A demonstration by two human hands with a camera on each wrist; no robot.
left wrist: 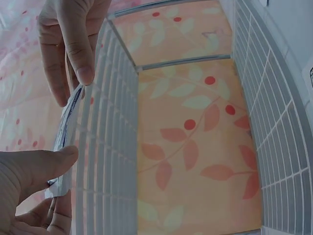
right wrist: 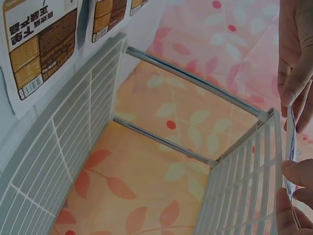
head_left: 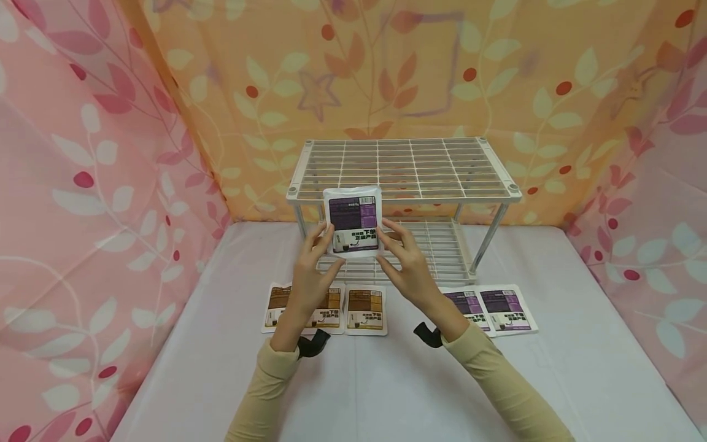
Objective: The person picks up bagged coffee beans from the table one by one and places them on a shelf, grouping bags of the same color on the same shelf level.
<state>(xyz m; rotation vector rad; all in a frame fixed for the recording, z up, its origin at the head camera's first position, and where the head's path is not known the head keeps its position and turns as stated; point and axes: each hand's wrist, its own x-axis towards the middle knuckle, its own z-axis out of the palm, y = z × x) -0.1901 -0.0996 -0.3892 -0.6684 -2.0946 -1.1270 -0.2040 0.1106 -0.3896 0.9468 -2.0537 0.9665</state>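
Both hands hold up a flat white pouch [head_left: 353, 239] with a purple label, in front of the upper shelf's front edge. My left hand [head_left: 310, 273] pinches its left side between thumb and fingers; my right hand [head_left: 410, 270] pinches the right side the same way. Seen edge-on in the left wrist view, the pouch [left wrist: 67, 122] is thin and upright, close to the rack's upper grid. Three brown-label pouches [head_left: 365, 312] lie in a row on the table, partly behind the left forearm. Purple-label pouches [head_left: 505, 310] lie at the right, one partly covered by the right forearm.
A white two-tier wire rack [head_left: 403, 169] with metal posts [head_left: 488, 238] stands at the back of the white table [head_left: 381, 393]. Its lower shelf [head_left: 436, 245] lies low over the tabletop. Floral cloth [head_left: 221, 92] hangs behind and on both sides.
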